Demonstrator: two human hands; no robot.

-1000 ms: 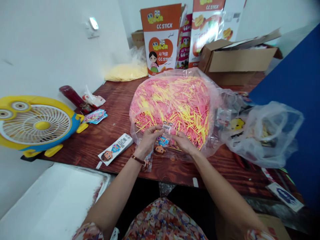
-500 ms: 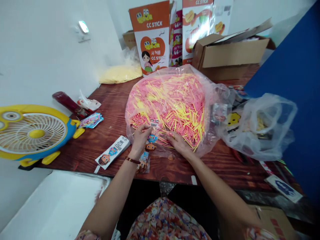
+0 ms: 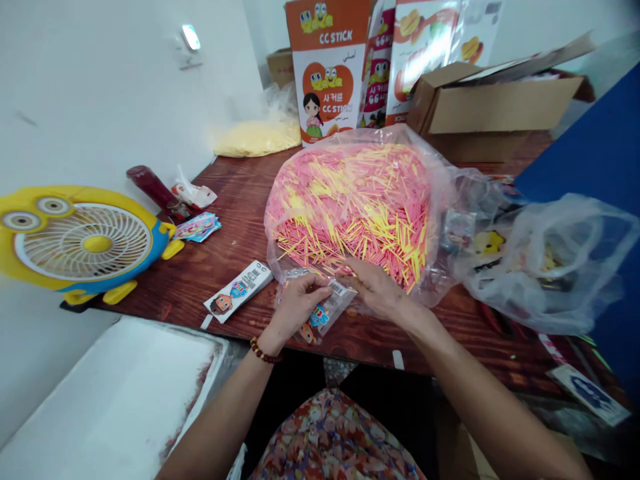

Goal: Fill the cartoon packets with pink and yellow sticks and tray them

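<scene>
Pinched in my left hand (image 3: 303, 301) is a small clear packet (image 3: 336, 308) with a barcode and a cartoon face printed on it. My right hand (image 3: 374, 285) is closed at the packet's upper end, its fingertips around a few thin sticks that are mostly hidden. Behind both hands a large clear plastic bag (image 3: 435, 200) lies spread open, filled with a heap of pink and yellow sticks (image 3: 385, 233). A white printed strip (image 3: 239, 291) with a cartoon face rests on the table left of my left hand.
A yellow and blue fan (image 3: 95, 243) stands at the left, near a dark red bottle (image 3: 155, 190) and colourful packets (image 3: 199, 227). Printed cartons (image 3: 327, 73) and an open cardboard box (image 3: 495, 110) line the back. A translucent carrier bag (image 3: 555, 267) sits at the right.
My left hand has lowered the packet toward the table's front edge and tilted it. My right hand has come to the packet's end. The whole view has shifted slightly.
</scene>
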